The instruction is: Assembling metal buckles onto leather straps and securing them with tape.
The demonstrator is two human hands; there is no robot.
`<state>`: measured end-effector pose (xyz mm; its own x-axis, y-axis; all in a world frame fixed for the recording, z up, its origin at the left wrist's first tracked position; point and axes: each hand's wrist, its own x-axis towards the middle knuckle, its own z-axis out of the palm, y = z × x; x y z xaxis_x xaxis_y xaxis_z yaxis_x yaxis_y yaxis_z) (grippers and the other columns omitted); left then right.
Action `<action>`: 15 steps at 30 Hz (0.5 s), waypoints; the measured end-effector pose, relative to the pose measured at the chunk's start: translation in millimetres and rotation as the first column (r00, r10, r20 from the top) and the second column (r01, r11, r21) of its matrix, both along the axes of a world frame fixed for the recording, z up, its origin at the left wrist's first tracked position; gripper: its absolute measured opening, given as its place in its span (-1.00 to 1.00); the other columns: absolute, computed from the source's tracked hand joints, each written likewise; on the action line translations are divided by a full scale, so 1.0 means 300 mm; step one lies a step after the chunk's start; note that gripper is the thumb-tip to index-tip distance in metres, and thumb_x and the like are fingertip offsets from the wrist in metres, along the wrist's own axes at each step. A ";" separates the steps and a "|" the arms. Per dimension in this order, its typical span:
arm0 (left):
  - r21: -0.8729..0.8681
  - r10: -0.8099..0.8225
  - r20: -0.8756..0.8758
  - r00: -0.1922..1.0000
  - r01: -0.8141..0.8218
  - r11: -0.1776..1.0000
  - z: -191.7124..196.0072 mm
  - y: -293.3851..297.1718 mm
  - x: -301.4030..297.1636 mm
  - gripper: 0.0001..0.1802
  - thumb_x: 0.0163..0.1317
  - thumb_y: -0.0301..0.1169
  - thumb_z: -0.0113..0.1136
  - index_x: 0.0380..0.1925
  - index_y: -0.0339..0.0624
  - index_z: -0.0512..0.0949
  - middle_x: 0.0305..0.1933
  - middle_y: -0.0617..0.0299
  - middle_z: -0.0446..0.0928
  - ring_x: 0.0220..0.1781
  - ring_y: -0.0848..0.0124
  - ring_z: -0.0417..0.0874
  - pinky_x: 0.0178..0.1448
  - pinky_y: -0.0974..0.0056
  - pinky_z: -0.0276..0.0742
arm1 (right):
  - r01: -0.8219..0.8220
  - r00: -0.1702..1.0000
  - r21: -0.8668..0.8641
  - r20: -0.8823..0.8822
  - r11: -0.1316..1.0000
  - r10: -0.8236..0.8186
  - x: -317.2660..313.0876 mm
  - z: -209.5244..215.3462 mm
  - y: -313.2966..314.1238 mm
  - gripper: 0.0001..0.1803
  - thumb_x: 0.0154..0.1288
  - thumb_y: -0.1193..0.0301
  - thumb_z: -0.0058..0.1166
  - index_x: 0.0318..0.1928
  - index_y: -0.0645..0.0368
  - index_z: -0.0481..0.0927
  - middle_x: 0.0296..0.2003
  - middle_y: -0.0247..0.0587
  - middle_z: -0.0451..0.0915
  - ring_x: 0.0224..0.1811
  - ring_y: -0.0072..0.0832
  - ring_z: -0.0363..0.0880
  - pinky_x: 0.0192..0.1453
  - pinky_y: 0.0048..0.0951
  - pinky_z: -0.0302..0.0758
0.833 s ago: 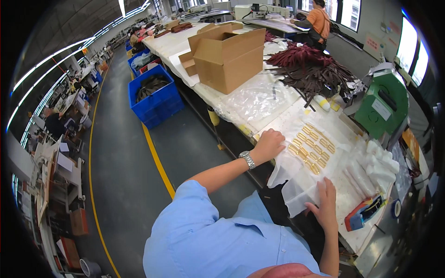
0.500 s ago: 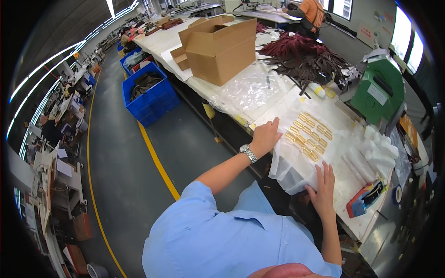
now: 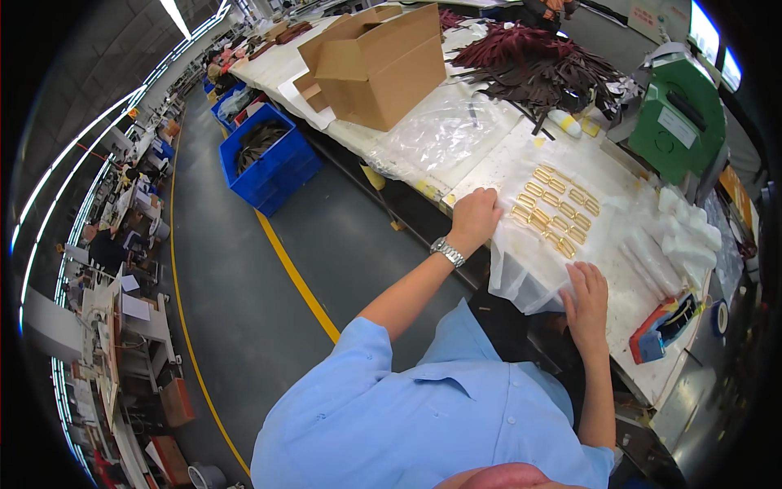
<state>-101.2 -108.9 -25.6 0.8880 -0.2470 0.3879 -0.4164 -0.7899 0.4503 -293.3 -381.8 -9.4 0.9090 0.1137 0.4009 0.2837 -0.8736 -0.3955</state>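
A translucent white plastic sheet [image 3: 521, 281] lies on the table, its near edge hanging over the front. On it, gold-coloured oval metal buckles [image 3: 555, 210] are laid out in rough rows. At the sheet's left edge is my left hand [image 3: 476, 218], its fingers curled in and apparently gripping that edge; the fingertips are partly hidden. A metal watch circles that wrist. My right hand [image 3: 586, 300] rests on the sheet's near right corner, below the buckles, with fingers stretched and the thumb apart. Neither hand touches a buckle.
A cardboard box [image 3: 383, 73] stands farther along the table [image 3: 489, 167], behind clear plastic film [image 3: 440, 143]. Dark red and brown strips [image 3: 529, 65] are piled at the back. To the right are a green machine [image 3: 676, 118], plastic rolls [image 3: 652, 261] and a tape dispenser [image 3: 664, 330]. Blue crate [image 3: 269, 159] stands left.
The extended fingers of my left hand have curled in at the sheet's edge. My right hand stays by the near corner, fingers slightly closer together. The whole view has shifted a little.
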 end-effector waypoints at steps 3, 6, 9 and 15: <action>-0.081 -0.011 -0.014 1.000 0.010 0.997 0.008 -0.002 0.016 -0.76 0.28 -0.29 0.39 -0.26 -0.22 0.59 -0.26 -0.05 0.68 -0.18 -0.07 0.73 -0.08 -0.05 0.62 | 0.005 1.000 0.040 -0.006 0.999 -0.005 0.028 -0.002 -0.025 -0.60 0.25 0.56 0.31 0.13 0.23 0.67 0.38 -0.02 0.54 0.49 0.09 0.41 0.55 -0.01 0.36; -0.200 0.011 -0.058 0.998 -0.023 0.980 -0.027 -0.024 0.058 -0.78 0.35 -0.30 0.34 -0.26 -0.24 0.58 -0.30 -0.12 0.69 -0.21 -0.13 0.73 -0.13 -0.09 0.61 | -0.039 0.992 -0.018 0.123 0.999 0.041 0.053 -0.028 -0.043 -0.70 0.22 0.60 0.33 -0.01 0.25 0.72 0.30 -0.04 0.61 0.46 0.08 0.45 0.44 0.00 0.44; -0.255 0.026 -0.158 0.987 -0.066 0.965 0.032 0.008 0.057 -0.72 0.44 -0.21 0.32 -0.11 -0.22 0.62 -0.38 -0.01 0.73 -0.29 0.09 0.81 -0.18 0.00 0.65 | -0.059 0.993 0.018 0.102 0.998 0.057 0.066 -0.022 -0.025 -0.76 0.28 0.55 0.28 -0.03 0.21 0.74 0.21 -0.17 0.70 0.40 -0.06 0.54 0.43 -0.02 0.46; -0.211 0.045 -0.120 0.992 -0.070 0.975 0.033 -0.040 0.070 -0.40 0.31 -0.15 0.45 0.25 -0.26 0.60 -0.08 -0.15 0.77 -0.13 0.06 0.80 0.02 0.09 0.68 | 0.016 0.994 0.038 0.106 0.999 -0.020 0.056 -0.057 -0.022 -0.74 0.33 0.51 0.26 0.02 0.13 0.77 0.14 -0.31 0.75 0.37 -0.19 0.58 0.45 -0.01 0.45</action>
<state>-80.1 -120.9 -15.6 0.9398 -0.1160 0.3215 -0.3089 -0.6910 0.6536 -276.5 -388.3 -26.7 0.8630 0.0809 0.4988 0.3098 -0.8645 -0.3958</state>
